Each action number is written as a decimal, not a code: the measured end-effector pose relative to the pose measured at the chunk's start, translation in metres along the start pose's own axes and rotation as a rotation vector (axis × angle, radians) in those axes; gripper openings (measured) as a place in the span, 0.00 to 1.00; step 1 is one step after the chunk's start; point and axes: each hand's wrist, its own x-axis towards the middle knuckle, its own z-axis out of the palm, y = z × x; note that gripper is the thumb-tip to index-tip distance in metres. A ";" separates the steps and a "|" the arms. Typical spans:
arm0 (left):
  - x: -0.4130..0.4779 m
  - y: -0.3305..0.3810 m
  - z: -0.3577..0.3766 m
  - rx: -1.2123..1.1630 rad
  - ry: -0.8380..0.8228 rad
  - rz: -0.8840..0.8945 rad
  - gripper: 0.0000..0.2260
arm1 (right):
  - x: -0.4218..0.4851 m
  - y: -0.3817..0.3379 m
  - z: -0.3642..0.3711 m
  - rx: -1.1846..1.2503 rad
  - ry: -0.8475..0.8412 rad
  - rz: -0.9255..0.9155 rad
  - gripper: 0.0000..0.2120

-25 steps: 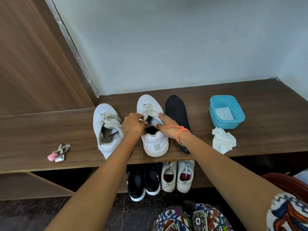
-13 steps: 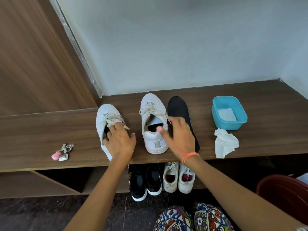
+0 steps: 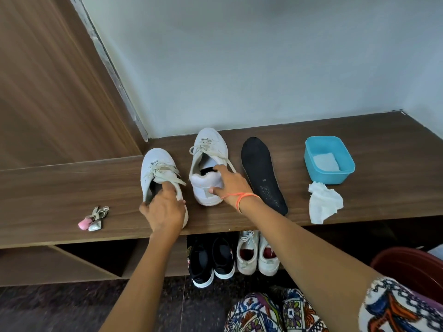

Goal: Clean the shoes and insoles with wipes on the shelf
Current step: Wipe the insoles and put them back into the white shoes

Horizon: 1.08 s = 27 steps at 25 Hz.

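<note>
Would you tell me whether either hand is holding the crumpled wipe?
No, the crumpled wipe lies on the shelf by the blue tub; the left hand grips the left shoe, the right hand the right shoe.

Left hand grips left sneaker, right hand right sneaker (insole beside).

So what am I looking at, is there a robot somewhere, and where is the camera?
No robot: these are a person's bare hands, filmed by one camera worn on the head, looking down. On the wooden shelf stand two white sneakers. The left hand grips the left sneaker at its heel; the right hand grips the right sneaker at its heel. Also on it lie a black insole, a blue tub with a folded wipe, a crumpled wipe and a keyring.
</note>
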 end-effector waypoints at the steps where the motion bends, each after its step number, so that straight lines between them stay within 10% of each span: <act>1: 0.001 -0.002 -0.001 0.025 -0.009 -0.008 0.14 | -0.002 0.005 -0.003 -0.039 0.019 -0.004 0.28; 5: -0.006 -0.008 0.001 -0.013 0.151 0.009 0.22 | -0.042 0.056 -0.020 -0.207 0.458 0.168 0.21; 8: -0.035 0.012 0.025 -0.076 0.405 0.558 0.19 | -0.070 0.104 -0.038 -0.307 0.394 0.422 0.25; 11: -0.059 0.051 0.060 -0.099 0.150 1.011 0.12 | -0.083 0.135 -0.048 -0.295 0.252 0.521 0.23; 15: -0.057 0.086 0.089 -0.138 -0.202 0.761 0.19 | -0.078 0.148 -0.055 -0.265 0.282 0.399 0.17; 21: -0.044 0.108 0.094 -0.062 -0.270 0.507 0.24 | -0.051 0.107 -0.047 0.002 0.554 0.136 0.13; 27: -0.033 0.100 0.099 -0.053 -0.549 0.381 0.37 | -0.036 0.096 -0.006 -0.218 0.020 -0.070 0.18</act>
